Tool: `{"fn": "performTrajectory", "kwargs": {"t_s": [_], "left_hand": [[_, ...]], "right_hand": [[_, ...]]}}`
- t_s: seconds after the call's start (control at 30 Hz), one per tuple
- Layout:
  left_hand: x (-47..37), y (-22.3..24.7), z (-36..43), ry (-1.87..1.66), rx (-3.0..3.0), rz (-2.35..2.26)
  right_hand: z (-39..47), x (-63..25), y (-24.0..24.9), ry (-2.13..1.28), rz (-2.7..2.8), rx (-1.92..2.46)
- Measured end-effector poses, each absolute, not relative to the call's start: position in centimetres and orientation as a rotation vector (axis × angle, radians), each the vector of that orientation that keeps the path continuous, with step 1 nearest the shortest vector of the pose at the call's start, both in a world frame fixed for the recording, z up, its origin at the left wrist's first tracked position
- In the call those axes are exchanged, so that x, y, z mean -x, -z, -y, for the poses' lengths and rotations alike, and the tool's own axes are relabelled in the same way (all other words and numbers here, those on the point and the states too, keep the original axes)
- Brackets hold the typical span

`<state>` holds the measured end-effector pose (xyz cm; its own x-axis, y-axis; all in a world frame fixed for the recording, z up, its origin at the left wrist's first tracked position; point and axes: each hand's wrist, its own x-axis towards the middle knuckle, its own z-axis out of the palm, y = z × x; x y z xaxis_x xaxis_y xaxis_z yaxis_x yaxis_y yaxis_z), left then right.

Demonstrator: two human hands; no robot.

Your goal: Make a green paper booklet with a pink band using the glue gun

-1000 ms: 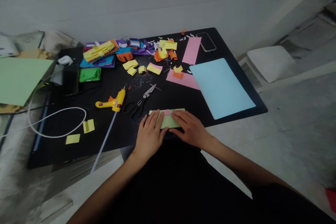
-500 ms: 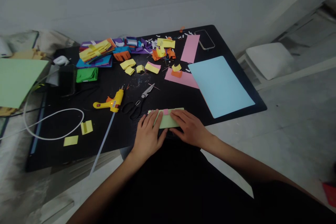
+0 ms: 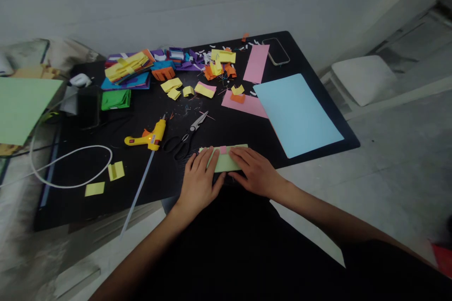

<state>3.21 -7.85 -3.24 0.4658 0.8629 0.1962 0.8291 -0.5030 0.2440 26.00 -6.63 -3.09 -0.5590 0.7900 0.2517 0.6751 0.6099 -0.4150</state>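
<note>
A folded light-green paper (image 3: 226,163) lies at the table's front edge, with a small pink paper piece (image 3: 222,150) at its upper middle. My left hand (image 3: 200,176) grips its left part, fingers over the top and thumb near the front edge. On the right part, my right hand (image 3: 254,171) holds the paper the same way, fingers bent over it. The paper under both hands is hidden. Black-handled scissors (image 3: 185,138) lie partly open just beyond my left hand. Left of them rests a yellow glue gun (image 3: 151,137) with a long glue stick (image 3: 137,195) in its back.
A light-blue sheet (image 3: 298,115) lies on the black table (image 3: 141,117) at right, near pink strips (image 3: 256,63) and a phone-shaped item (image 3: 276,51). Yellow and orange paper pieces (image 3: 215,69), scraps and folded stacks (image 3: 129,68) cover the back. A white cable (image 3: 70,186) loops at left.
My hands and the green paper stay in place. Only the camera view shifts very slightly.
</note>
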Motion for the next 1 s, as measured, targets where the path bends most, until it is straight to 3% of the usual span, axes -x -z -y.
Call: {"fn": "performTrajectory", "kwargs": {"t_s": [1.0], "left_hand": [[-2.36, 3.73, 7.95, -0.652, -2.526, -1.424]], "right_hand": [[6.82, -25.57, 3.01, -0.298, 2.363, 1.199]]}}
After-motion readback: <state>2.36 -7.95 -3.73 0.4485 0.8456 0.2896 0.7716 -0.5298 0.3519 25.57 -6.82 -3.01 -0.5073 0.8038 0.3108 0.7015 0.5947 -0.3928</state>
